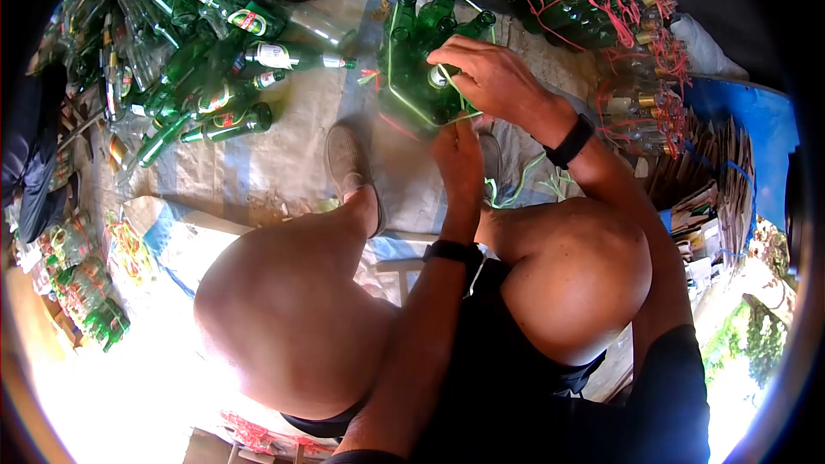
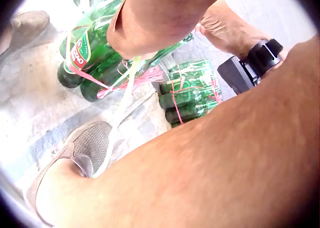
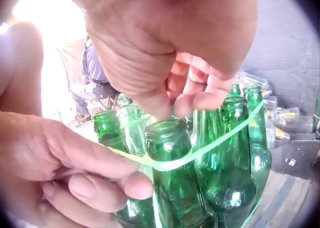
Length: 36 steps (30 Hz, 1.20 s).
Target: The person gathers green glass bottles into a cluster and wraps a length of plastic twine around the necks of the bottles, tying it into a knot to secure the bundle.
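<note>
Green bottles (image 1: 436, 15) stand upright in a cluster, with a pale green strap (image 3: 200, 152) around their necks. At the near side, my left hand (image 1: 460, 155) pinches the strap between thumb and finger; in the right wrist view this left hand (image 3: 75, 168) is beside the front bottle neck (image 3: 167, 138). My right hand (image 1: 498, 77) is over the bottle tops, fingers loosely bent; nothing is visibly gripped by the right hand (image 3: 175, 48). In the left wrist view, the strap (image 2: 122, 105) hangs below my left hand (image 2: 160, 18), by the bottles' red ties (image 2: 145, 75).
Loose green and clear bottles (image 1: 249, 21) lie piled at the left. Bundles tied with red string (image 1: 601, 0) are at the upper right, near stacked cardboard (image 1: 718, 176). My shoe (image 1: 346, 159) is on the floor sheet (image 1: 296, 133). A seated person (image 3: 92, 70) is in the background.
</note>
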{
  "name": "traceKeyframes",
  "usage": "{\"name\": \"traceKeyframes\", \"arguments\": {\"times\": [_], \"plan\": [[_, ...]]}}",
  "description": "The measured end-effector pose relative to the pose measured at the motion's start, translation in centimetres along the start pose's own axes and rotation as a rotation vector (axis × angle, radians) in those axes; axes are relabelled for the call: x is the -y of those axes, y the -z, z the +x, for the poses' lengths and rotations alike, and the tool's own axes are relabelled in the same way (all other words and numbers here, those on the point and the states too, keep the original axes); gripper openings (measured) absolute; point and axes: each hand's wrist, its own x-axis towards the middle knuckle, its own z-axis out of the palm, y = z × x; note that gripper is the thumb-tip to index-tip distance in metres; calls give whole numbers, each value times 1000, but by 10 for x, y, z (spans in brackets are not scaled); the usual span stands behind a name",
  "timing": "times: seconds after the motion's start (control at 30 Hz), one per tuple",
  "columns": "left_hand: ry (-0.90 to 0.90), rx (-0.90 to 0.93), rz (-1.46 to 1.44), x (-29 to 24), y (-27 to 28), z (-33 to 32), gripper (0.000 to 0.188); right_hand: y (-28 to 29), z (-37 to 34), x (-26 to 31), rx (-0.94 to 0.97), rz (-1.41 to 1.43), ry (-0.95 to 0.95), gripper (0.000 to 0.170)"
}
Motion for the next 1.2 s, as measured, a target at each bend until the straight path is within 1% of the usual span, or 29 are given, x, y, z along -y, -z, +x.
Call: {"name": "traceKeyframes", "arguments": {"times": [0.13, 0.2, 0.23, 0.3, 0.4, 0.53, 0.6, 0.73, 0.93, 1.0, 1.03, 1.1, 1.2], "plan": [[-12, -4, 29, 6, 0, 2, 27, -4, 3, -2, 17, -25, 43, 32], [51, 10, -21, 6, 0, 3, 27, -6, 4, -3, -10, -53, 98, 32], [52, 9, -22, 6, 0, 3, 27, -6, 4, -4, -9, -54, 99, 32], [21, -6, 9, 6, 1, 2, 28, -7, 5, -5, 11, -28, 69, 32], [37, 1, 42, 5, 2, 4, 28, -6, 7, -7, 58, -44, 49, 32], [67, -21, 27, -2, 2, 0, 29, -12, 5, -11, 42, -8, 27, 33], [80, -36, 4, 2, 0, -1, 29, -14, 4, -13, 78, 7, -22, 34], [83, -38, 5, -1, 2, -3, 29, -15, 6, -15, 60, 26, -20, 33], [30, -65, 83, -12, 2, -7, 29, -14, 5, -15, 100, 25, -50, 32], [-59, -73, 124, -12, 3, -7, 30, -15, 4, -17, 78, 59, -13, 32], [-61, -71, 125, -12, 3, -6, 30, -12, 6, -15, 76, 58, -14, 32], [-127, -72, 194, -10, 6, -6, 31, -9, 8, -11, 190, 1, -118, 32], [-126, -47, 261, -9, 14, -13, 32, -5, 14, -10, 246, -66, -121, 34]]}}
